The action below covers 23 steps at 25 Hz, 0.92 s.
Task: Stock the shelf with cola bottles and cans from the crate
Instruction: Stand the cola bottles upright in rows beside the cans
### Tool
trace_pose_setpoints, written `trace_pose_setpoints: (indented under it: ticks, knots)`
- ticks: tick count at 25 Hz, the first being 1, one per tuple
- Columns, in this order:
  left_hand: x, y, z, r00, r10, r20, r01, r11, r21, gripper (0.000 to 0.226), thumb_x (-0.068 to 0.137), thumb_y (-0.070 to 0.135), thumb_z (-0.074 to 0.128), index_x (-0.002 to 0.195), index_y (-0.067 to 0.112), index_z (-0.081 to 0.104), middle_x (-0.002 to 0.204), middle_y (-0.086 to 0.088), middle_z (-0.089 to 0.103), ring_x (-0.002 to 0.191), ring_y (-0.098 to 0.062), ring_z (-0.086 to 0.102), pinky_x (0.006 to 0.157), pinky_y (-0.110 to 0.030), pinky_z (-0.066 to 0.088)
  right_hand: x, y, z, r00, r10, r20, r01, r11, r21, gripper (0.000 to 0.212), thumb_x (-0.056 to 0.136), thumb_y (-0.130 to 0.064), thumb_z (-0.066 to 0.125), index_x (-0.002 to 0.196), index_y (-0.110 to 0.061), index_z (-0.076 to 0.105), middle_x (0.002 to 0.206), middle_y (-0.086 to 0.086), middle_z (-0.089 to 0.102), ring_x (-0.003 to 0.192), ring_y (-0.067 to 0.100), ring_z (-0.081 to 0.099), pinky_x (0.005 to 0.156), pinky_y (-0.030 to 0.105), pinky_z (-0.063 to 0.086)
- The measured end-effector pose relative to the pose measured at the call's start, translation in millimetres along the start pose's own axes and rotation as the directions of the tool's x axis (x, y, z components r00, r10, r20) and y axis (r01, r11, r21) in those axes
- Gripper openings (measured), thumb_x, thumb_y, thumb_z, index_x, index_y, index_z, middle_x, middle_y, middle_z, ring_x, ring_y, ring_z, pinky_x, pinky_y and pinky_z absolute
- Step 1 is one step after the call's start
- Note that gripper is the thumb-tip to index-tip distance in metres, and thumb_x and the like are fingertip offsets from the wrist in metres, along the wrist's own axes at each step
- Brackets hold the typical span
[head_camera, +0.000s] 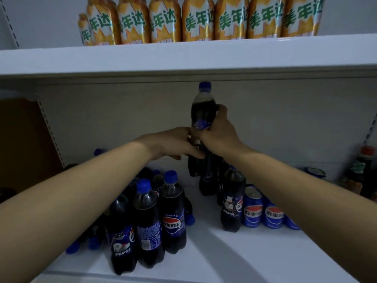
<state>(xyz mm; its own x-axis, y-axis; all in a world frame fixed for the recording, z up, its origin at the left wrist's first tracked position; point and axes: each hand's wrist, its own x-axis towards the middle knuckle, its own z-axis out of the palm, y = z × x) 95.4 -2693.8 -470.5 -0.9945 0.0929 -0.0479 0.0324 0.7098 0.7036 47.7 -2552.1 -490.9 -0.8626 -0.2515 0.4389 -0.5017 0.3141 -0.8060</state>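
A tall cola bottle (203, 107) with a blue cap stands upright at the back of the white shelf (204, 246). My right hand (219, 132) grips its middle from the right, thumb over the label. My left hand (173, 142) reaches in from the left and touches the same bottle lower down, fingers extended against it. Three upright cola bottles (173, 211) stand at the front left. Another cola bottle (232, 199) stands right of centre beside blue cola cans (253, 209). The crate is out of view.
Several cola bottles lie on their sides behind the left group, blue caps (72, 247) pointing outward. The upper shelf (183, 58) carries a row of orange soda bottles (197, 19). A dark bottle with a red cap (365, 172) stands at the far right. A brown panel (24, 139) is at left.
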Motion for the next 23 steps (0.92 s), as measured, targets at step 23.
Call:
trace_pose_setpoints:
  ticks: [23]
  knots:
    - [-32.2, -28.7, 0.6, 0.952, -0.139, 0.271, -0.082, 0.739, 0.668, 0.05, 0.084, 0.05, 0.076, 0.126, 0.029, 0.06, 0.127, 0.007, 0.059, 0.112, -0.016, 0.059, 0.099, -0.037, 0.051, 52.0, 34.4, -3.1, 0.866, 0.126, 0.483, 0.333, 0.574, -0.748, 0.065, 0.08, -0.071, 0.065, 0.106, -0.014, 0.052, 0.096, 0.002, 0.055, 0.083, 0.02, 0.054, 0.065, 0.031, 0.041]
